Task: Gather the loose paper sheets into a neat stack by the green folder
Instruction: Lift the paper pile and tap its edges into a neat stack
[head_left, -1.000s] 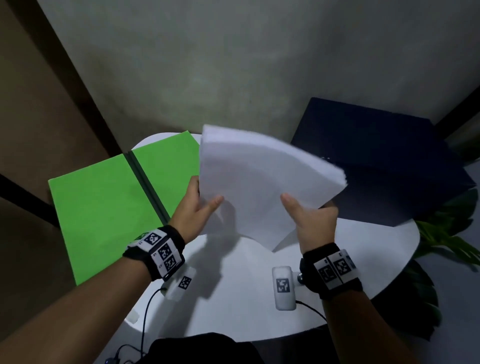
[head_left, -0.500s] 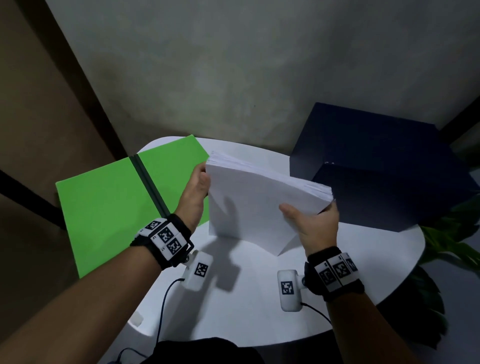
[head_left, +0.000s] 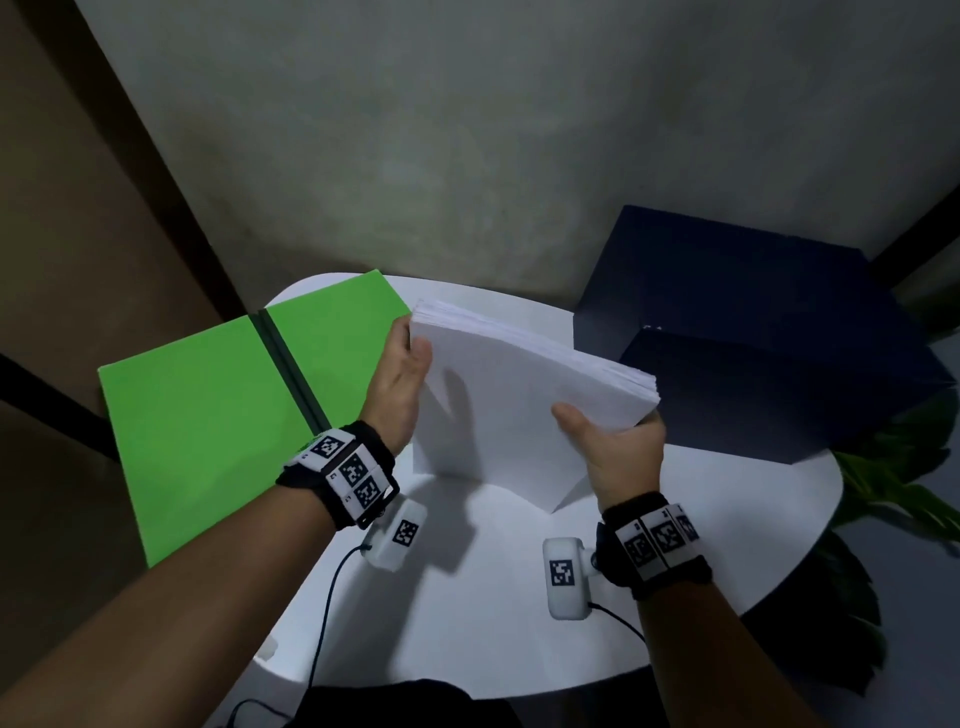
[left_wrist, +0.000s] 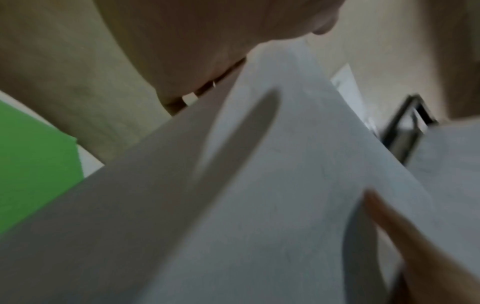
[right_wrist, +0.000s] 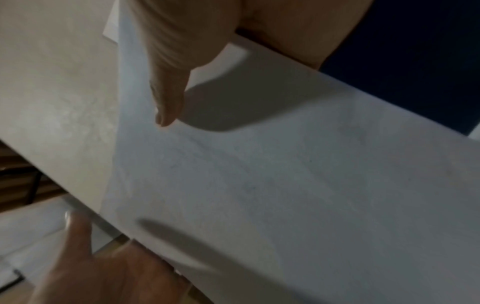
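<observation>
A thick stack of white paper sheets (head_left: 509, 405) stands tilted on its lower edge on the round white table (head_left: 467, 597), just right of the open green folder (head_left: 208, 415). My left hand (head_left: 400, 374) grips the stack's left edge, thumb on the near face and fingers hidden behind. My right hand (head_left: 613, 447) grips the right edge, thumb on the front. In the left wrist view, the paper (left_wrist: 259, 205) fills the frame, with the folder (left_wrist: 31, 164) at the left. In the right wrist view, my thumb lies on the sheet (right_wrist: 285, 185).
A large dark navy box (head_left: 753, 322) stands on the table's back right, close behind the stack. Green plant leaves (head_left: 893, 467) reach past the table's right edge. A wall runs behind the table. The folder overhangs the table's left rim.
The stack has come down from a raised, fanned tilt until its lower edge rests on the table. Its sheets are more squared up. My left hand has slid up the left edge.
</observation>
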